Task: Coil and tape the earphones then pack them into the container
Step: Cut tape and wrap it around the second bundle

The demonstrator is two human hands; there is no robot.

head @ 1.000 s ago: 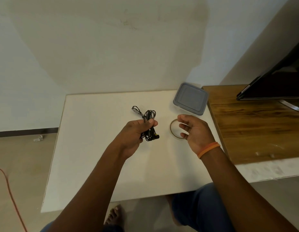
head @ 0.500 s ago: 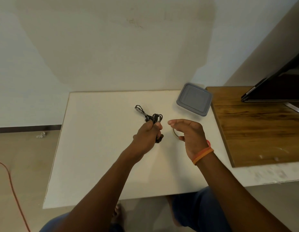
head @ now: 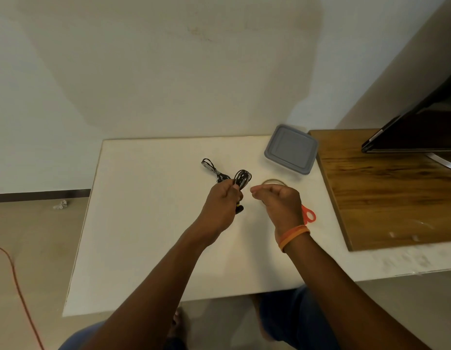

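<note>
Black earphones (head: 240, 179), coiled into a bundle, pinched in left hand (head: 223, 205) above white tabletop (head: 148, 223); coil loops protruding above the fingers, dark plug end poking out below the hand. One loose loop of cord trailing up and left from the grip, apparently resting on the tabletop. Left hand closed around the bundle.

Right hand (head: 280, 205) just beside the left, not touching it; fingers curled, thumb and forefinger drawn toward each other, pointing at the earphones. Cannot tell whether anything is held between them. Orange band (head: 292, 236) on right wrist.

Tape roll (head: 273, 182), thin clear ring, lying flat on tabletop, mostly hidden behind right hand; only far arc visible. Orange scissor handle (head: 309, 214) showing just past the right wrist, blades hidden.

Grey-lidded container (head: 291, 149) at far right corner of tabletop, lid on, well apart from both hands. Wooden board (head: 386, 195) abutting tabletop on the right, dark screen (head: 421, 132) standing on it. Orange cable (head: 17, 286) on floor at left.
</note>
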